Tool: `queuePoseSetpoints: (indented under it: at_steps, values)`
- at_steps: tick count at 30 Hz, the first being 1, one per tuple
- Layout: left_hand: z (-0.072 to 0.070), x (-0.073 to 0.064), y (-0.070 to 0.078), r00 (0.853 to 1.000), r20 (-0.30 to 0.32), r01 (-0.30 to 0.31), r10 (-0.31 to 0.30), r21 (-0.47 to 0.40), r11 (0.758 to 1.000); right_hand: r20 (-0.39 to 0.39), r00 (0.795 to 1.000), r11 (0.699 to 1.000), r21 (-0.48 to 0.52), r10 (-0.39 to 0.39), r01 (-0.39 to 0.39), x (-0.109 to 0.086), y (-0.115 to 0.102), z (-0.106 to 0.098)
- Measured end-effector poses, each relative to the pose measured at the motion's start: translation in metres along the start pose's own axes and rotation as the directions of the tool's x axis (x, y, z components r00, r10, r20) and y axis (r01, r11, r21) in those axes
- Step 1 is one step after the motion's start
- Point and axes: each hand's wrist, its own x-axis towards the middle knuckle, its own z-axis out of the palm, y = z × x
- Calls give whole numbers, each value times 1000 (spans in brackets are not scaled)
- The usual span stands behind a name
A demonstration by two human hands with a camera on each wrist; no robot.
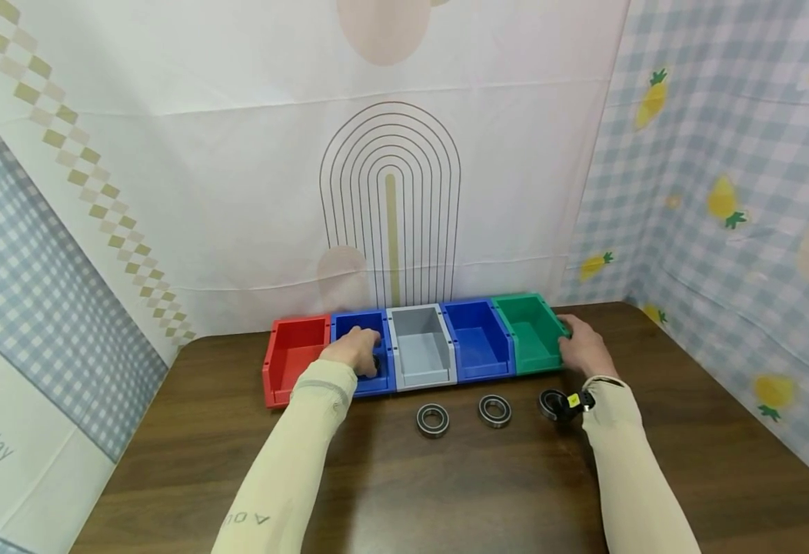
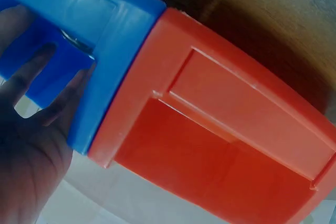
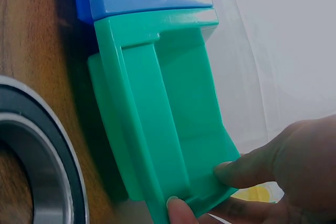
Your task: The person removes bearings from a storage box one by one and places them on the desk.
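Note:
In the head view my left hand [image 1: 357, 350] reaches down into the left blue bin [image 1: 388, 377]. The left wrist view has its fingers [image 2: 31, 72] spread and extended inside that bin. A dark bearing edge [image 2: 77, 41] shows low against the bin's front wall, the rest of it hidden. On the far right, my right hand [image 1: 584, 348] grips the outer side wall of the green bin [image 1: 529, 331]. Its thumb [image 3: 228, 172] lies over the rim on the inside, and a fingertip [image 3: 178, 209] touches the front corner.
A red bin [image 1: 297, 354], a grey bin [image 1: 421, 350] and a second blue bin [image 1: 477, 342] complete the row along the wall. Before them on the brown table [image 1: 460, 492] lie a left bearing [image 1: 433, 408], a middle bearing [image 1: 484, 421] and a right bearing [image 1: 546, 400].

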Motion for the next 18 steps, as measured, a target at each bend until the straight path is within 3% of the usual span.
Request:
queuePoseSetpoints:
  at_steps: [18]
  values:
    - [10, 8, 7, 999, -33, 34, -32, 54, 998, -7, 1000, 1000, 5, 3, -3, 0, 0, 1]
